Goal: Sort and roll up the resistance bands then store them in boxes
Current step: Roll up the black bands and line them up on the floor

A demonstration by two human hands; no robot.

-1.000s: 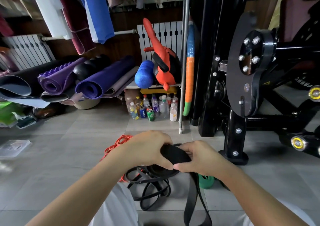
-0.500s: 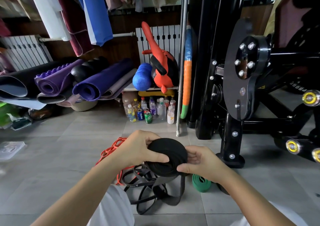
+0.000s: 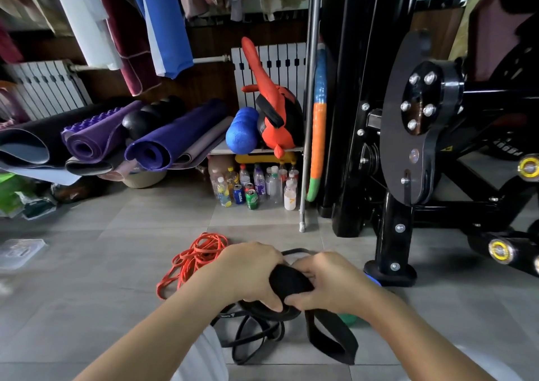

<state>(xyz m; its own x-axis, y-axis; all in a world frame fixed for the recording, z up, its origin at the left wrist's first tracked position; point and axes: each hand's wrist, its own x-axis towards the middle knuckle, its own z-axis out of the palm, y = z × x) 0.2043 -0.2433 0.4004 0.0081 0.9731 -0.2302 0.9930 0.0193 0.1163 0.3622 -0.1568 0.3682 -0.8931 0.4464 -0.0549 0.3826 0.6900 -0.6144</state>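
Note:
A wide black resistance band (image 3: 288, 283) is wound into a thick roll between my hands, low in the middle of the view. My left hand (image 3: 250, 272) grips the roll from the left and my right hand (image 3: 329, 283) grips it from the right. The band's loose tail (image 3: 332, 337) hangs down to the floor below my right hand. Thin black bands (image 3: 250, 337) lie tangled on the tiles under the roll. A heap of orange bands (image 3: 195, 258) lies to the left. A rolled green band (image 3: 348, 319) peeks out under my right wrist.
A black gym machine (image 3: 408, 159) with a foot plate (image 3: 390, 272) stands close on the right. Bottles and cans (image 3: 253, 185) sit under a shelf ahead. Rolled yoga mats (image 3: 116, 144) lie at the back left. A clear plastic box lid (image 3: 20, 252) rests on the floor far left.
The roll was held up flat-on half a second ago; now both hands have closed over it and turned it edge-on, and the tail hangs shorter to the right.

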